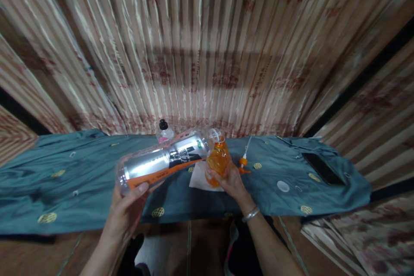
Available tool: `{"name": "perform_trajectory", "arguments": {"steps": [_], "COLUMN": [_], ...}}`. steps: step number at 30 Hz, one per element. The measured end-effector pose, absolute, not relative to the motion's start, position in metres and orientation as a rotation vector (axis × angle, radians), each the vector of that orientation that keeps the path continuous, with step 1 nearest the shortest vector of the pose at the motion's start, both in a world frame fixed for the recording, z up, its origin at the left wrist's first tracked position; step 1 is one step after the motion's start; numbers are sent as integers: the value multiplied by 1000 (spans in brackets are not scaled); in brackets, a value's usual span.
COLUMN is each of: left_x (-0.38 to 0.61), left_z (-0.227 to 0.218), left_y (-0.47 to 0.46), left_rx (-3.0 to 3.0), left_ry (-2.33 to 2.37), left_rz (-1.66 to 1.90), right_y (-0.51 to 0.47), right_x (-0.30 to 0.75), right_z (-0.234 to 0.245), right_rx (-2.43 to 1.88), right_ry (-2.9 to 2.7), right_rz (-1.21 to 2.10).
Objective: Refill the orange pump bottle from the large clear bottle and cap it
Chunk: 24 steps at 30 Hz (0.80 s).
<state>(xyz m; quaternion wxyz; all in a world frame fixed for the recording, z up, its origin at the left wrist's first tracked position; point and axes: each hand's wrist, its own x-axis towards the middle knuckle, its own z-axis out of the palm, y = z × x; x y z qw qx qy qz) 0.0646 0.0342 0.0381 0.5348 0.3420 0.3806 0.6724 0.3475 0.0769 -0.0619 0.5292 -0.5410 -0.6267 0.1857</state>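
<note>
My left hand (131, 200) grips the base end of a large clear plastic bottle (168, 157) with a silver and orange label. That bottle is tilted nearly level, its mouth at the neck of an orange bottle (218, 159). Around the orange bottle's lower right side my right hand (231, 179) is closed, holding it upright over a white paper sheet (200, 177). Just right of this hand lies an orange pump top (243, 162) with a thin clear tube. Whether liquid is flowing between the two mouths is too small to tell.
Behind the large bottle stands a clear bottle with a black cap (163, 125). A white round cap (283, 186) and a dark phone (323, 168) lie to the right on the teal cloth (97, 181). Pleated curtains (194, 51) hang behind the table.
</note>
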Motion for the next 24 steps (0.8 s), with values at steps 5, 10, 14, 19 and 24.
{"name": "perform_trajectory", "arguments": {"steps": [5, 10, 14, 19, 24], "left_x": [64, 66, 68, 72, 70], "left_z": [37, 38, 41, 43, 42], "left_y": [34, 34, 33, 33, 34], "left_rx": [816, 814, 804, 805, 809], "left_ry": [912, 892, 893, 892, 889], "left_rz": [1593, 1596, 1599, 1589, 1577], "right_y": [76, 74, 74, 75, 74], "right_x": [348, 347, 346, 345, 344], "right_z": [-58, -54, -52, -54, -55], "right_rx": [-1304, -1307, -1318, -1310, -1311], "right_ry": [-1483, -1474, -1462, -1467, -1486], "right_rz": [483, 520, 527, 527, 517]}}
